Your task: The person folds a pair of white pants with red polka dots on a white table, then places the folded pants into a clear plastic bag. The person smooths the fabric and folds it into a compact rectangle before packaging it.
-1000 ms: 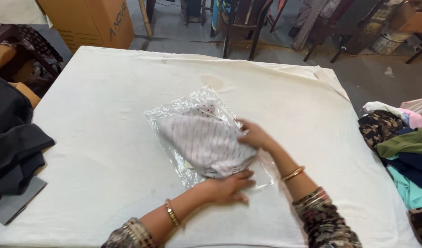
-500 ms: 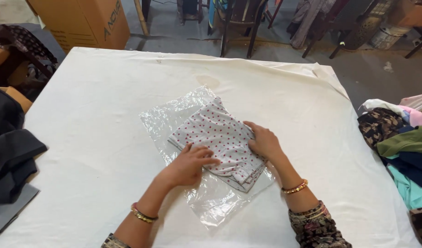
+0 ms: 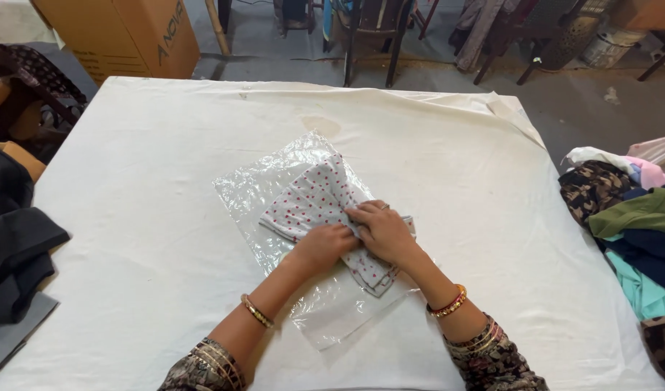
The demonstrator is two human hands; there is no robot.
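On the white table (image 3: pixel 166 181) (bare all round), left hand (image 3: pixel 324 246) and right hand (image 3: pixel 383 232) press flat the dotted cloth (image 3: pixel 311 203).

You're looking down from head height, close over the white-covered table (image 3: pixel 166 181), facing its far edge; just this one view, floor and chairs (image 3: pixel 376 29) beyond.
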